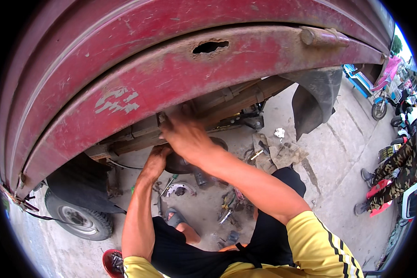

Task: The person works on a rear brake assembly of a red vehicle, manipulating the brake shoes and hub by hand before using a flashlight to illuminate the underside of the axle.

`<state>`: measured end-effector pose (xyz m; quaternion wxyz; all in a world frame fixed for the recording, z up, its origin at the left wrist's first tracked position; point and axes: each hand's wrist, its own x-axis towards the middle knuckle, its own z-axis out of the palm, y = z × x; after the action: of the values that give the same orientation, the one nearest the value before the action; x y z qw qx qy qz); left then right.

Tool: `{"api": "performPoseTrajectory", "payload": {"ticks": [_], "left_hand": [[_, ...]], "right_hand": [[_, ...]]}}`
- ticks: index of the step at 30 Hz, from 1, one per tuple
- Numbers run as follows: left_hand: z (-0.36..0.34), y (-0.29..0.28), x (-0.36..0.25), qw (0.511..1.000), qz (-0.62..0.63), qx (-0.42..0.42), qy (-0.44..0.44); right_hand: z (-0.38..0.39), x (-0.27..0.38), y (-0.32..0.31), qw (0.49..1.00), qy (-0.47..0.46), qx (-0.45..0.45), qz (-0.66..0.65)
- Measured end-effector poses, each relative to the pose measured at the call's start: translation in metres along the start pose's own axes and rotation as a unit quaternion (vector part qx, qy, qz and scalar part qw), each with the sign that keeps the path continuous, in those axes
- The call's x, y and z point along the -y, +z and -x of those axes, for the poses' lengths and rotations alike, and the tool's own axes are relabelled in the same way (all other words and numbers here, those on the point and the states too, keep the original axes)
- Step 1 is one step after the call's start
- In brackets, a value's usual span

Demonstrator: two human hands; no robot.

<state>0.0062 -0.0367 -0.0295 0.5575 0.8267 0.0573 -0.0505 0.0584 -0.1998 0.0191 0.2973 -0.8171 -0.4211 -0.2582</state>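
Both my arms reach up under the rusty red body panel (171, 78) of a vehicle. My right hand (183, 134) is raised at the panel's lower edge, beside a small dark bracket-like part; its fingers are smeared by motion, so their grip does not show. Just below and to the left, my left hand (157, 160) has its fingers curled, against or near a dark rounded metal part (178, 163). What the left fingers hold is hidden. Behind the hands runs a rusty frame beam (236, 104).
A wheel (78, 217) stands at left, with black mudflaps (317, 99) hanging at both sides. Tools and metal parts (227, 215) lie on the concrete between my legs, near flattened cardboard (282, 153). A red bowl (110, 263) holds metal pieces. A person in camouflage trousers (394, 180) is at right.
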Motion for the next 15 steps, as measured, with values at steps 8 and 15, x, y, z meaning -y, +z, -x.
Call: {"api": "performPoseTrajectory", "payload": {"ticks": [8,15], "left_hand": [[0.001,0.003,0.003,0.996,-0.026,-0.082,0.01],[0.004,0.0,-0.011,1.0,0.01,-0.012,-0.026]], "right_hand": [[-0.011,0.015,0.022,0.999,-0.028,0.023,0.001],[0.009,-0.022,-0.013,0.99,0.112,0.05,-0.068]]}}
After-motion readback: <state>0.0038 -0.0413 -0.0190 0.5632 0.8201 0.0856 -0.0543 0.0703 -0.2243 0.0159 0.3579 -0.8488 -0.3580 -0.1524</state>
